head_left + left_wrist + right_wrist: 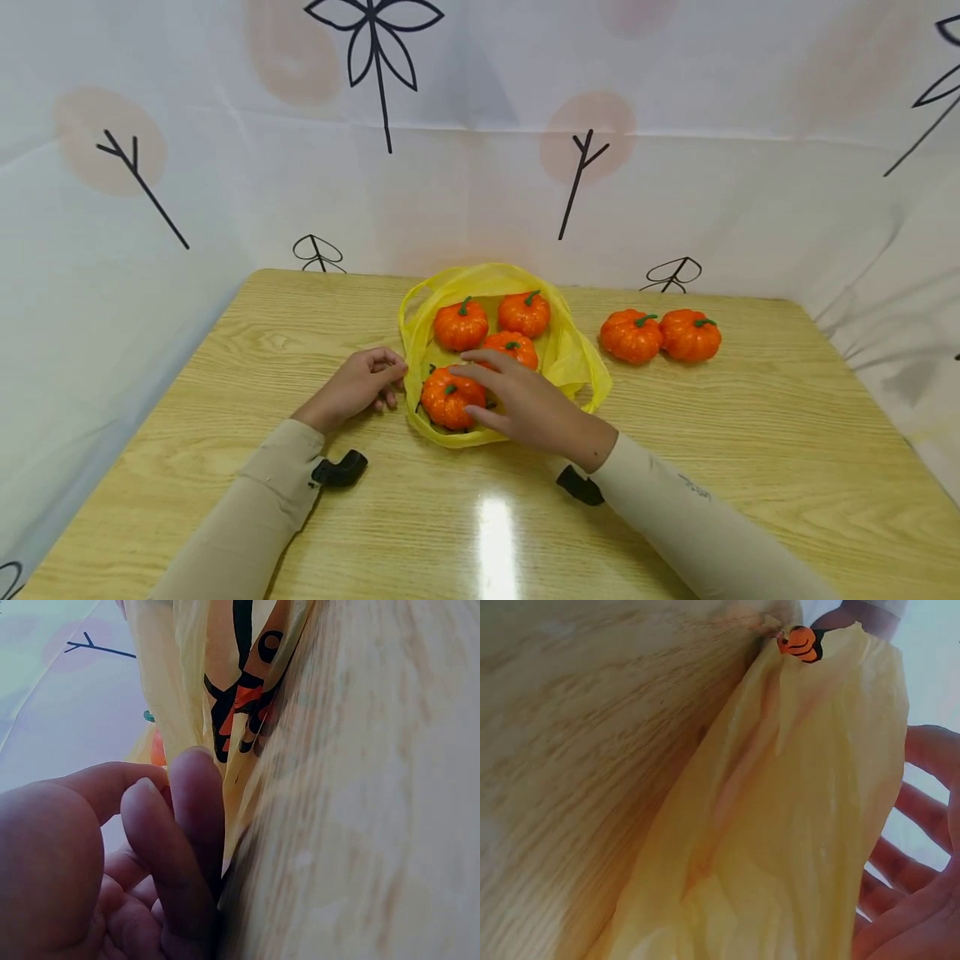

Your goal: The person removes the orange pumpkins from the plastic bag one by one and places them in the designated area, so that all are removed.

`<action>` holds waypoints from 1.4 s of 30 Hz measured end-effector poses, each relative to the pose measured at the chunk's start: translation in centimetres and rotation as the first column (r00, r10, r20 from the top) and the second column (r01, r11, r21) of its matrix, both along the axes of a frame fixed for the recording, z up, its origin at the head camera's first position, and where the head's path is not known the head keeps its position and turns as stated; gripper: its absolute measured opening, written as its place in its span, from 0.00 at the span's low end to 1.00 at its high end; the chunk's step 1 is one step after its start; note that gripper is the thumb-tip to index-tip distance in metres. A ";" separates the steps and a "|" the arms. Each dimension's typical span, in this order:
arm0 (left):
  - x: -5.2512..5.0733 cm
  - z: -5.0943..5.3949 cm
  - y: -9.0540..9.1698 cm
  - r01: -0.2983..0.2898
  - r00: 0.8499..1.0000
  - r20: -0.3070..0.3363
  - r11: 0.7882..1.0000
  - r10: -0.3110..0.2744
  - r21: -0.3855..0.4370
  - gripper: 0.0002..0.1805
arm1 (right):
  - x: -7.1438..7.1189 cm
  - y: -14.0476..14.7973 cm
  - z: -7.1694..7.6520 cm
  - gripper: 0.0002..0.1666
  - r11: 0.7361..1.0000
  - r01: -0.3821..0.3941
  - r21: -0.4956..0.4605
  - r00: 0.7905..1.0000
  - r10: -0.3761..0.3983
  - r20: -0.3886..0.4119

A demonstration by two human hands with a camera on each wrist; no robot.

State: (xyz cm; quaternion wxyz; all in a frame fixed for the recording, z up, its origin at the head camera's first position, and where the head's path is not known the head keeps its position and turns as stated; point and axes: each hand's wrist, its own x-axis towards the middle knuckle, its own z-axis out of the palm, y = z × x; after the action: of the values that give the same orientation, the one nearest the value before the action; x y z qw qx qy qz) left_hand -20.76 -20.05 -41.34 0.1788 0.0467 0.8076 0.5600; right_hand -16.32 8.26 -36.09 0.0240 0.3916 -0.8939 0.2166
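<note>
A yellow plastic bag point(558, 350) sits on the table with its mouth spread wide. Inside it are several small orange pumpkins, among them a front pumpkin point(450, 402) and a back-left pumpkin point(461, 327). My left hand point(365, 385) is at the bag's left rim, fingertips on the plastic; in the left wrist view the fingers point(161, 832) are bent against the bag's edge. My right hand point(525, 404) reaches over the bag's right side, fingers spread above the front pumpkin, touching or just over it. In the right wrist view, yellow plastic covers part of the scene beside the spread fingers point(922, 817).
Two more pumpkins, a left one point(630, 337) and a right one point(690, 336), stand side by side to the right of the bag. Behind the wooden table point(405, 525) hangs a white patterned cloth point(465, 192). Black wrist mounts show on both sleeves.
</note>
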 end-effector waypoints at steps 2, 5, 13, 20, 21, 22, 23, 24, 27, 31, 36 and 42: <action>0.0 0.0 0.1 0.005 1.000 -0.002 1.000 -0.005 0.000 0.13 | -0.1 0.0 0.0 0.30 1.000 -0.005 0.009 1.000 0.005 0.017; -0.1 -0.1 0.1 0.005 1.000 -0.003 1.000 -0.005 0.000 0.13 | -0.2 0.0 0.0 0.31 1.000 -0.014 0.023 0.999 0.014 0.034; -0.1 -0.1 0.1 0.018 1.000 -0.012 1.000 -0.018 -0.004 0.14 | -0.3 0.1 -0.3 0.33 0.999 -0.030 0.040 0.998 0.028 0.047; 0.0 0.0 0.2 0.016 1.000 -0.004 1.000 -0.016 0.006 0.13 | -0.3 0.2 -0.5 0.36 0.999 -0.038 0.037 0.996 0.035 0.077; 0.1 0.0 0.2 0.018 1.000 -0.006 1.000 -0.018 0.009 0.13 | -0.3 0.2 -0.6 0.36 0.999 -0.037 0.038 0.996 0.034 0.081; 0.1 0.0 0.2 0.021 1.000 -0.009 1.000 -0.021 0.011 0.13 | -0.3 0.2 -0.6 0.36 0.999 -0.036 0.039 0.996 0.033 0.084; 0.1 0.1 0.1 0.027 1.000 -0.012 1.000 -0.027 0.013 0.14 | -0.3 0.2 -0.6 0.36 0.999 -0.035 0.039 0.996 0.031 0.087; 0.1 0.1 0.1 0.028 1.000 -0.013 1.000 -0.027 0.015 0.14 | -0.3 0.2 -0.6 0.36 0.999 -0.034 0.038 0.995 0.030 0.090; 0.2 0.1 0.0 0.030 0.999 -0.014 0.999 -0.030 0.014 0.15 | -0.3 0.2 -0.7 0.35 0.999 -0.027 0.035 0.994 0.023 0.105; 0.2 0.1 -0.1 0.031 0.999 -0.016 0.999 -0.031 0.014 0.16 | -0.4 0.2 -0.8 0.35 0.999 -0.026 0.037 0.992 0.022 0.127; 0.1 -0.1 -0.1 0.028 0.999 -0.017 1.000 -0.027 0.014 0.15 | -0.4 0.3 -1.0 0.34 0.999 -0.021 0.041 0.992 0.016 0.127; 0.0 -0.1 -0.1 0.035 0.999 -0.024 0.999 -0.035 0.014 0.16 | -0.6 0.4 -1.2 0.33 0.999 -0.022 0.035 0.993 0.018 0.119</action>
State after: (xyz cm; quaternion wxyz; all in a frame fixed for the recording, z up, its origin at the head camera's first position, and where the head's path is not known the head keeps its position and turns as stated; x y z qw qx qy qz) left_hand -20.74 -20.19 -41.49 0.1787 0.0686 0.8048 0.5618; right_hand -16.96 8.68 -37.26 -0.0384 0.3874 -0.8936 0.2235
